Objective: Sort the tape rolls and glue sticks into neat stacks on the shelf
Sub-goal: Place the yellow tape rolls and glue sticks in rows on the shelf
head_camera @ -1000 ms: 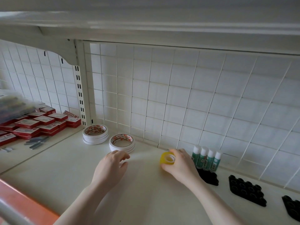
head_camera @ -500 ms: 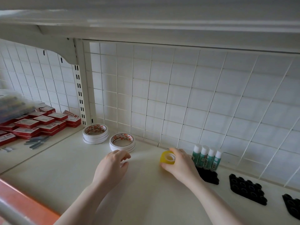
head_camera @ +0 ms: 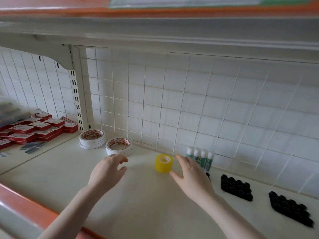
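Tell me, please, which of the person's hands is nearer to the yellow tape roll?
The right hand is nearer: its open fingers flank the yellow tape roll on its right side. The left hand hangs further away to the roll's left, holding nothing.

On the shelf (head_camera: 138,204), 2 tape stacks (head_camera: 92,139) (head_camera: 119,146) sit at the back left. Right of them stands a small tape roll (head_camera: 164,163), then 4 upright glue sticks (head_camera: 200,158) against the grid wall (head_camera: 189,104). 2 holder trays (head_camera: 236,187) (head_camera: 290,208) lie farther right. Boxes (head_camera: 31,130) lie beyond the upright (head_camera: 76,100), far left.
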